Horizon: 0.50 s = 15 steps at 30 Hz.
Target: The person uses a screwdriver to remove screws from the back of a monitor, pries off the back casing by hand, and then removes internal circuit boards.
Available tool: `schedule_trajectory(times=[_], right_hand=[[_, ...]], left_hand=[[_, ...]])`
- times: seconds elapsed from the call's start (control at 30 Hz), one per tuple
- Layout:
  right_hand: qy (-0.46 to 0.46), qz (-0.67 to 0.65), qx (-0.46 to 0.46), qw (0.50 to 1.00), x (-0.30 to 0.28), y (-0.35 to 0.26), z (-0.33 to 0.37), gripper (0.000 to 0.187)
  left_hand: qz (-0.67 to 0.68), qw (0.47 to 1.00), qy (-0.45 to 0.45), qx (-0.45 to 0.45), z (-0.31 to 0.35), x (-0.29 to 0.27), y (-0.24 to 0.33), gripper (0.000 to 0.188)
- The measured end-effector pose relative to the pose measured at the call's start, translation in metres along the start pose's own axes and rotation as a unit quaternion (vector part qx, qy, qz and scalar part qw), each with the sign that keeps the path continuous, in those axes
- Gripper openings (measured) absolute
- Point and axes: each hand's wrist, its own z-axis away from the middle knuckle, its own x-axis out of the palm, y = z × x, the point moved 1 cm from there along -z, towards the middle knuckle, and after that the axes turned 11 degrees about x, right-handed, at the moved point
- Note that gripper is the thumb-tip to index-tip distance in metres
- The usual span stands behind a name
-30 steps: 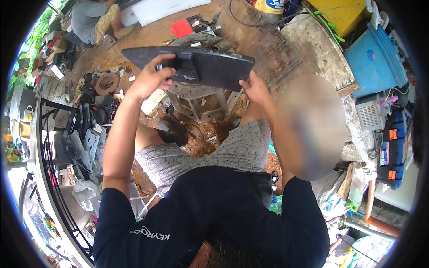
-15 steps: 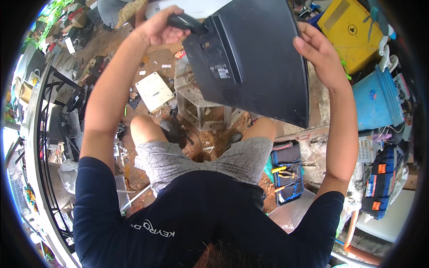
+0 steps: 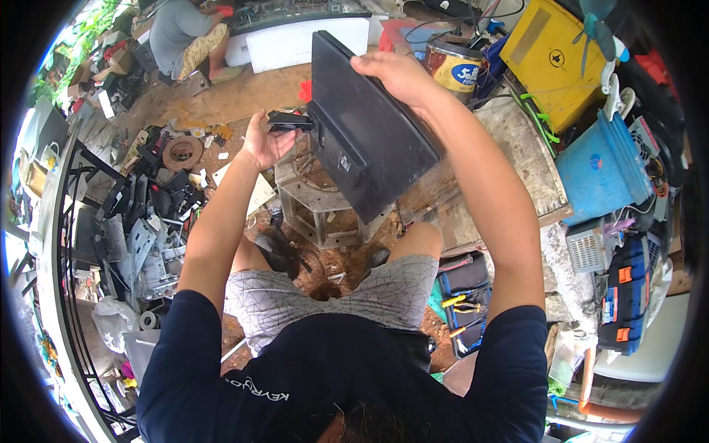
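Note:
A black flat-screen monitor (image 3: 373, 136) is held up tilted in front of me, its back facing up. My left hand (image 3: 267, 142) grips the dark stand (image 3: 290, 121) that juts from the monitor's left side, fingers under it and thumb above. My right hand (image 3: 399, 76) is closed over the monitor's far right edge, with its fingertips hidden behind the panel. Below the monitor stands a worn grey stool (image 3: 319, 210) with an open frame, partly covered by it. The screen side is out of sight.
Electronic scrap (image 3: 151, 236) lies heaped at the left. Beyond the monitor, another person (image 3: 185, 37) squats by a white box (image 3: 306, 44). At the right are a wooden platform (image 3: 509, 159), a blue bin (image 3: 602, 170), a yellow case (image 3: 550, 55), a paint can (image 3: 452, 66) and a tool pouch (image 3: 465, 303).
The monitor has turned and tilted, now showing narrower and farther from my body. My right hand has shifted left along with it. My view has moved up, bringing the other person into sight.

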Motion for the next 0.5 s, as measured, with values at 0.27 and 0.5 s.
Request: schedule_trajectory(times=[0.27,0.5], right_hand=[[0.034,-0.024,0.02,0.999,0.011,0.014,-0.047,0.039],[0.012,0.0,0.043,0.999,0.023,-0.004,-0.044,0.05]], left_hand=[[-0.554,0.398,-0.192,0.706,0.124,0.19,-0.039,0.066],[-0.524,0.389,-0.224,0.724,0.095,0.185,-0.034,0.07]])
